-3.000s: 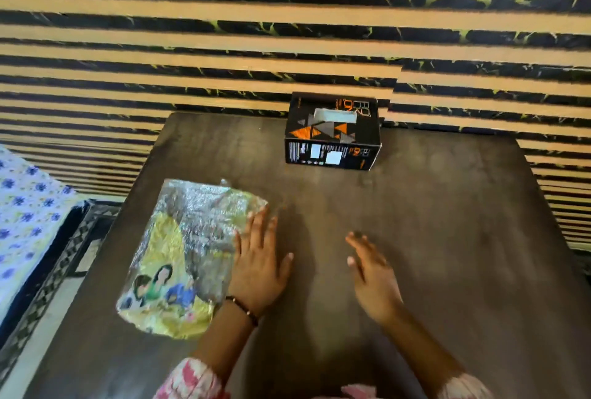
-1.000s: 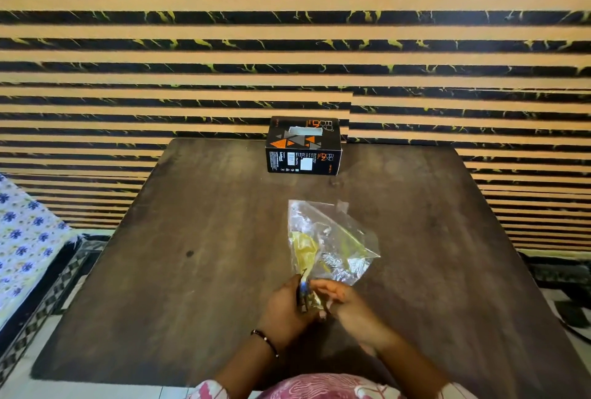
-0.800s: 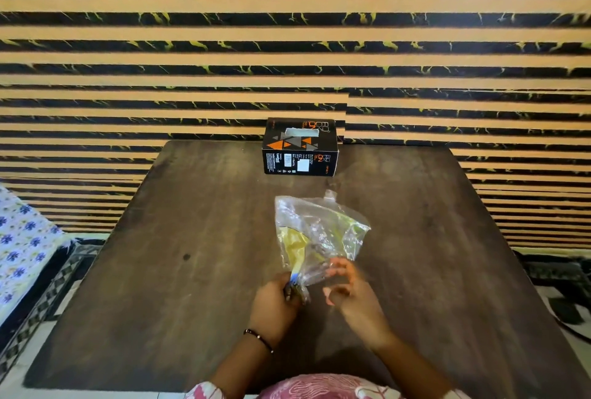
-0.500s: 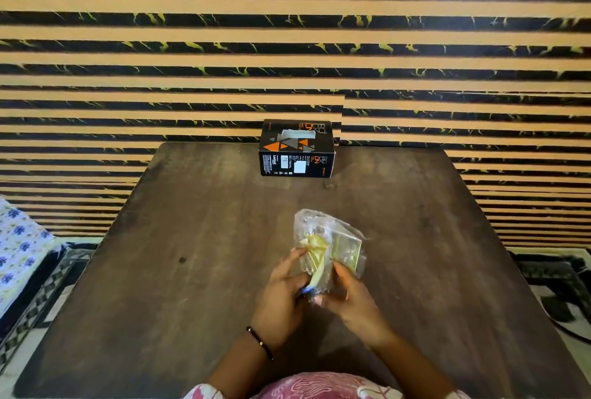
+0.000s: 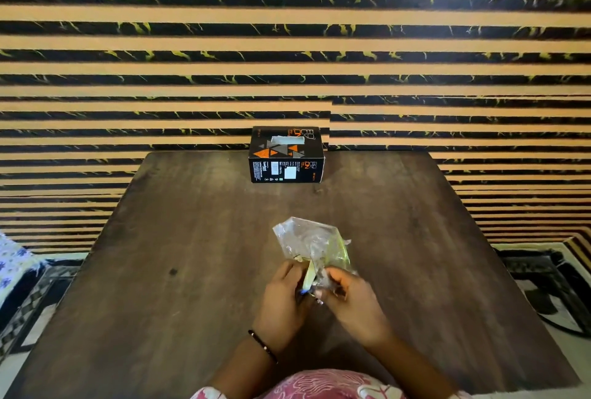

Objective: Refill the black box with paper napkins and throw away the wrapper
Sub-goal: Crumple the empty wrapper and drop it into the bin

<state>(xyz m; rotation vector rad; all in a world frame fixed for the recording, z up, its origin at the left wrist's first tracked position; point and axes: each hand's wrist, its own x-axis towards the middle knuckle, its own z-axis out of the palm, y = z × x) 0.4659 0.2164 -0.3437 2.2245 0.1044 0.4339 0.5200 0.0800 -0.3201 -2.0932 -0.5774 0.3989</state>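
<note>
A clear plastic wrapper point(image 5: 311, 246) with yellow print is folded small above the near middle of the table. My left hand point(image 5: 283, 301) and my right hand point(image 5: 353, 301) both grip its lower end, fingers closed on the plastic. The black box point(image 5: 287, 155), with orange triangles on top and a white napkin showing in its top slot, stands at the far edge of the table against the wall. It is well apart from both hands.
The dark wooden table point(image 5: 179, 254) fills the middle of the view. A striped orange and black wall point(image 5: 287, 46) rises right behind it. A blue-flowered cloth point(image 5: 12, 267) lies at the left. Patterned floor point(image 5: 543, 283) shows at the right.
Three seconds ago the wrapper lay flat at the left with my hands beside it. Since then both hands have picked it up, brought it to the middle and folded it smaller.
</note>
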